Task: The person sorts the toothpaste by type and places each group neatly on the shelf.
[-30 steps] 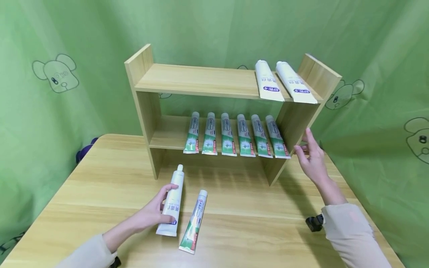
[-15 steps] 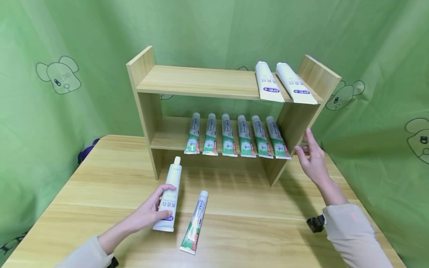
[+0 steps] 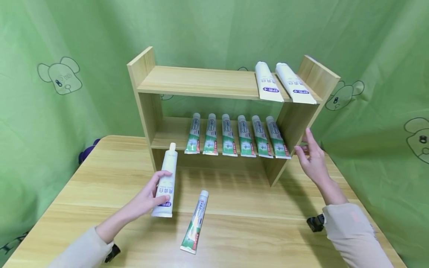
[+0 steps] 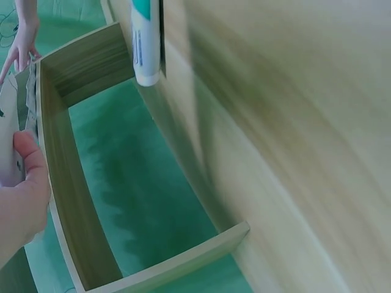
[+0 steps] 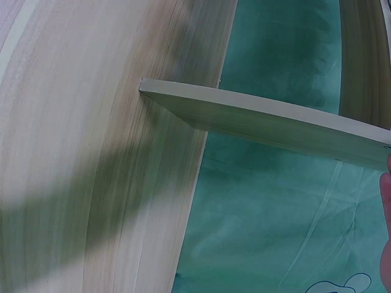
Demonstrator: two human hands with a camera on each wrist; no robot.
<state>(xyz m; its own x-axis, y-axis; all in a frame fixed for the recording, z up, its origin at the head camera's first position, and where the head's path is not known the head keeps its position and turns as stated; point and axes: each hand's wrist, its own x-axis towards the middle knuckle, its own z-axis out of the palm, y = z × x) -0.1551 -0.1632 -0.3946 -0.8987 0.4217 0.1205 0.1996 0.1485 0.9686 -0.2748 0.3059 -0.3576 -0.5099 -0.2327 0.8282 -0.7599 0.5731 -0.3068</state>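
Note:
My left hand (image 3: 147, 199) grips a white toothpaste tube (image 3: 166, 182), thumb and fingers on either side. The tube is held above the table, cap up and away, just in front of the shelf's lower left. In the left wrist view the hand (image 4: 24, 201) and part of the white tube (image 4: 8, 137) show at the left edge. My right hand (image 3: 313, 160) touches the right side panel of the wooden shelf (image 3: 214, 92), index finger extended; its other fingers are partly hidden. A green-and-white toothpaste tube (image 3: 195, 223) lies on the table beside the held one.
Several green-and-white tubes (image 3: 228, 136) lie in a row on the middle board. Two white tubes (image 3: 268, 82) lie at the right of the top board. The wooden table (image 3: 248, 230) is backed by a green curtain (image 3: 201, 29).
My left hand has lifted the white tube and moved it away from me, slightly left, toward the shelf. My right hand has stayed at the side panel.

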